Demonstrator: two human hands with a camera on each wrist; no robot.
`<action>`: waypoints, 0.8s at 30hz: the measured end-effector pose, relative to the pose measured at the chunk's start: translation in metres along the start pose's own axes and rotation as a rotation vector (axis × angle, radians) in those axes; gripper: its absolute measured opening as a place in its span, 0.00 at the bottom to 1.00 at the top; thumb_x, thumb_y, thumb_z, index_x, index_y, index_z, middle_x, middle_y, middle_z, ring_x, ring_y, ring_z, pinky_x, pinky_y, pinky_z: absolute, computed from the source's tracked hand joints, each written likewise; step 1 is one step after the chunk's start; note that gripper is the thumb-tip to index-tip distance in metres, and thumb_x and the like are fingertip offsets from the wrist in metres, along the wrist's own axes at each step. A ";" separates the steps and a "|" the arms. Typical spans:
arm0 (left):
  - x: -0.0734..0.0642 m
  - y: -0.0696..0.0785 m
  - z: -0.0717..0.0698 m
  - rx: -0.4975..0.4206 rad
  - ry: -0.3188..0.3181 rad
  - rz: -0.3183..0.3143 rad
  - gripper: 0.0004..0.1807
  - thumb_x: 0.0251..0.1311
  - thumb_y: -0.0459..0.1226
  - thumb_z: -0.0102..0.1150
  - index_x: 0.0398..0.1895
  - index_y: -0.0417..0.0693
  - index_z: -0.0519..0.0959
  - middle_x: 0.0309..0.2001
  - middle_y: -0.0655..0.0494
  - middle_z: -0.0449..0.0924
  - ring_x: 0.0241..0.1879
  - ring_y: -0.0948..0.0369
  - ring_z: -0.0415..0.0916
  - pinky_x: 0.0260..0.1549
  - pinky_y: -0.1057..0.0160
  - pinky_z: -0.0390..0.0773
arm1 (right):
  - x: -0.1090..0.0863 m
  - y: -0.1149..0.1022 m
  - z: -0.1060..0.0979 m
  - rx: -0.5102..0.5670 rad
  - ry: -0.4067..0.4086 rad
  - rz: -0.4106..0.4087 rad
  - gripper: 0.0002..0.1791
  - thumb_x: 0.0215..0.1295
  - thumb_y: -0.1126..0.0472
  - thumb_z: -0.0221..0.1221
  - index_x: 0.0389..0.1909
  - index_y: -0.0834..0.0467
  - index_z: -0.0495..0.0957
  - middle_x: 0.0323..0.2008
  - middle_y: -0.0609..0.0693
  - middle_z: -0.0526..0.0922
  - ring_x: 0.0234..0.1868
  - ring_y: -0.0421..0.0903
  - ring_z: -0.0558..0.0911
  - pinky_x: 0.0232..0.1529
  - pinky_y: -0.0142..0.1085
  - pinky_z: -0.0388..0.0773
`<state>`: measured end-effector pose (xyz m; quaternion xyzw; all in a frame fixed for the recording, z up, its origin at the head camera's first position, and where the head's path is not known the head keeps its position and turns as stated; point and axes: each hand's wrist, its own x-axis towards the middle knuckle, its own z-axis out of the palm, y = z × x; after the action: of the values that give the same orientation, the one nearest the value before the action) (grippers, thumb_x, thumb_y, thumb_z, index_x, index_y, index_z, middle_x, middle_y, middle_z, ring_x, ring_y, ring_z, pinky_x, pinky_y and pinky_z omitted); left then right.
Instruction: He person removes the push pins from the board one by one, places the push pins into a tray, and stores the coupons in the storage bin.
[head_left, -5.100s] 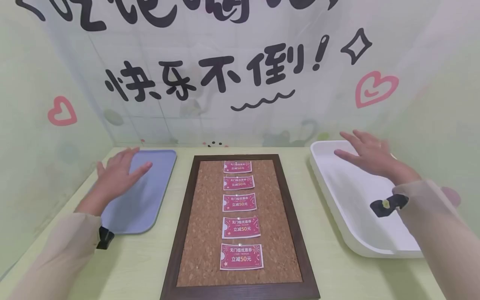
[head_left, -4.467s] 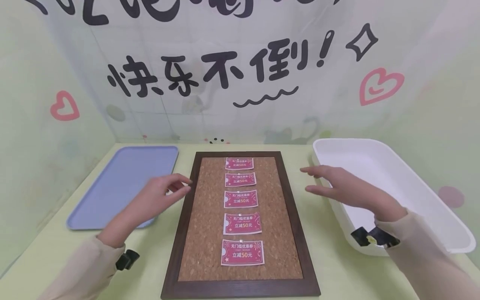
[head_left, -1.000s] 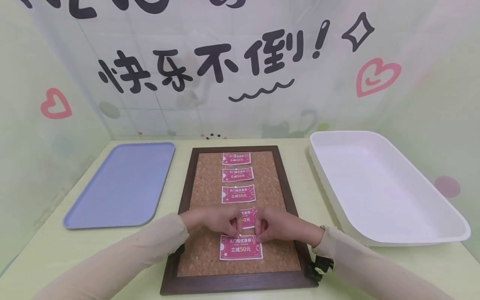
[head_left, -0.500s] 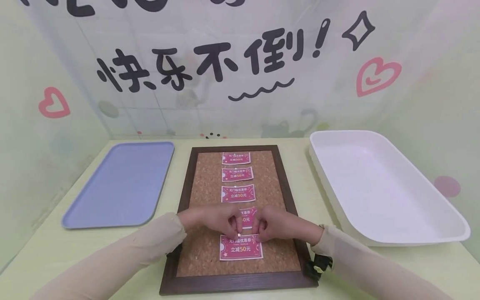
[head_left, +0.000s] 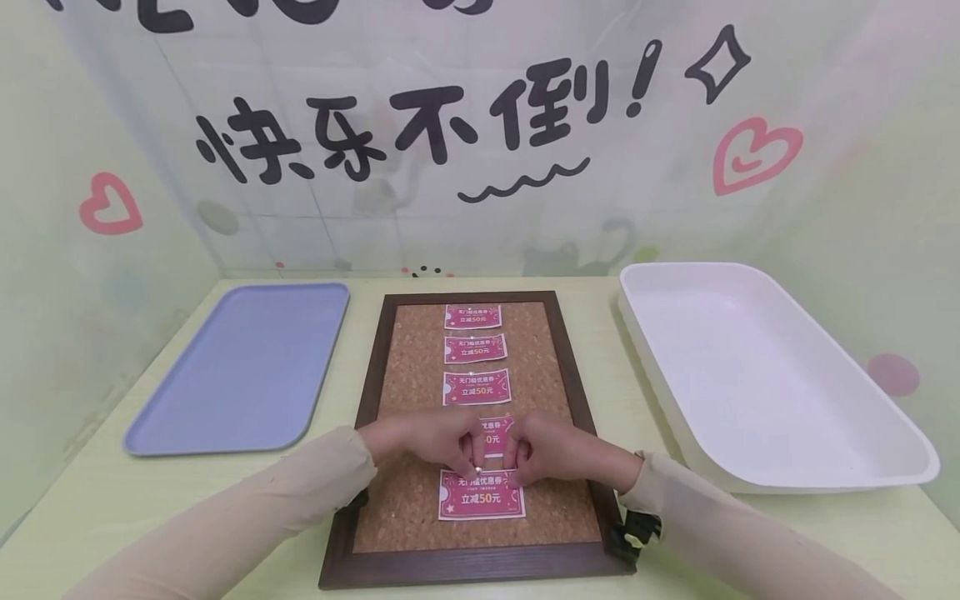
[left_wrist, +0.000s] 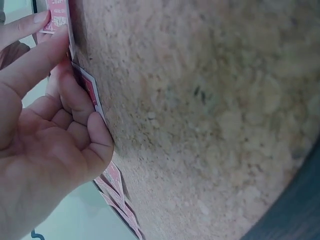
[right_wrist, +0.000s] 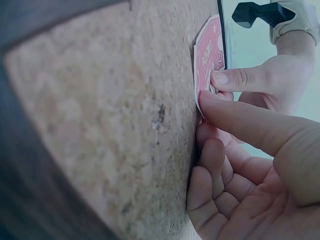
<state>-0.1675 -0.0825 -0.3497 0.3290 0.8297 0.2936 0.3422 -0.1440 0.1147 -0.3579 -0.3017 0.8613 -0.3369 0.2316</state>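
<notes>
Whereas about five seconds ago the left hand [head_left: 442, 437] was spread over the tray [head_left: 240, 367] and the right hand [head_left: 558, 450] over the tub [head_left: 765, 367], both now meet at the top edge of the near coupon [head_left: 480, 502], the lowest of five in a column on the board [head_left: 405, 517]. The left thumb and forefinger pinch the pin [head_left: 478, 472] in that edge; the right thumb and forefinger pinch the coupon's upper right corner, the thumb on its face. The other fingers of both hands are curled in. Since half a second ago the pose is all but the same: coupon and pin have stayed on the board. The hands cover part of the next coupon [head_left: 497, 437], wholly in sight before they came in. The three far coupons [head_left: 476, 388] remain in line, and tray and tub keep their places on the worktop [head_left: 592, 333].
</notes>
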 end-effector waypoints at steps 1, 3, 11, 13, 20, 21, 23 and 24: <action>0.000 0.000 0.000 0.006 0.001 -0.002 0.04 0.52 0.32 0.64 0.25 0.46 0.78 0.21 0.55 0.75 0.19 0.65 0.68 0.20 0.71 0.66 | 0.000 0.000 0.000 0.003 0.000 0.001 0.06 0.49 0.67 0.67 0.23 0.59 0.78 0.17 0.44 0.75 0.17 0.36 0.71 0.18 0.27 0.66; 0.000 0.000 0.000 0.017 0.002 -0.002 0.04 0.52 0.32 0.64 0.25 0.46 0.78 0.21 0.56 0.75 0.19 0.65 0.68 0.20 0.71 0.66 | 0.000 0.001 0.000 0.005 0.000 0.001 0.07 0.49 0.67 0.67 0.22 0.59 0.78 0.17 0.44 0.75 0.17 0.36 0.71 0.18 0.28 0.66; 0.000 0.000 -0.001 0.000 0.008 0.005 0.05 0.52 0.31 0.64 0.26 0.45 0.77 0.23 0.56 0.76 0.21 0.64 0.71 0.21 0.70 0.69 | 0.001 0.002 0.001 -0.011 -0.003 -0.002 0.07 0.49 0.67 0.67 0.22 0.58 0.77 0.17 0.43 0.75 0.18 0.36 0.71 0.18 0.28 0.67; 0.001 0.000 -0.001 -0.021 0.010 0.009 0.05 0.51 0.30 0.64 0.27 0.45 0.77 0.23 0.56 0.76 0.21 0.64 0.71 0.21 0.70 0.69 | 0.002 0.002 0.000 -0.010 -0.005 -0.008 0.07 0.49 0.67 0.67 0.22 0.58 0.77 0.17 0.43 0.75 0.17 0.36 0.71 0.18 0.28 0.67; 0.001 0.003 -0.001 -0.020 0.000 0.008 0.03 0.51 0.30 0.65 0.25 0.43 0.79 0.21 0.55 0.77 0.19 0.64 0.70 0.19 0.71 0.68 | 0.002 0.001 -0.001 -0.002 -0.015 0.000 0.07 0.49 0.67 0.67 0.22 0.58 0.77 0.16 0.44 0.75 0.17 0.37 0.71 0.18 0.28 0.67; 0.000 0.003 -0.001 -0.016 -0.001 0.007 0.03 0.51 0.30 0.65 0.25 0.43 0.79 0.21 0.55 0.77 0.18 0.64 0.70 0.19 0.71 0.68 | 0.002 0.001 -0.001 -0.005 -0.016 0.001 0.07 0.48 0.67 0.68 0.22 0.58 0.77 0.16 0.44 0.75 0.17 0.37 0.71 0.18 0.28 0.67; 0.000 0.003 -0.001 -0.011 -0.005 0.005 0.03 0.51 0.30 0.64 0.24 0.43 0.79 0.21 0.56 0.77 0.19 0.63 0.70 0.19 0.71 0.67 | 0.003 0.002 -0.001 -0.007 -0.020 0.001 0.07 0.48 0.67 0.68 0.22 0.58 0.77 0.16 0.44 0.75 0.17 0.37 0.71 0.18 0.28 0.66; 0.000 0.004 -0.001 -0.004 -0.007 0.007 0.03 0.51 0.30 0.64 0.24 0.44 0.79 0.21 0.56 0.77 0.19 0.64 0.70 0.20 0.72 0.68 | 0.003 0.002 -0.001 -0.008 -0.021 0.002 0.07 0.48 0.67 0.68 0.22 0.58 0.77 0.16 0.44 0.75 0.17 0.37 0.71 0.18 0.28 0.66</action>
<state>-0.1674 -0.0806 -0.3465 0.3324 0.8267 0.2953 0.3449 -0.1472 0.1143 -0.3589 -0.3055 0.8604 -0.3301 0.2397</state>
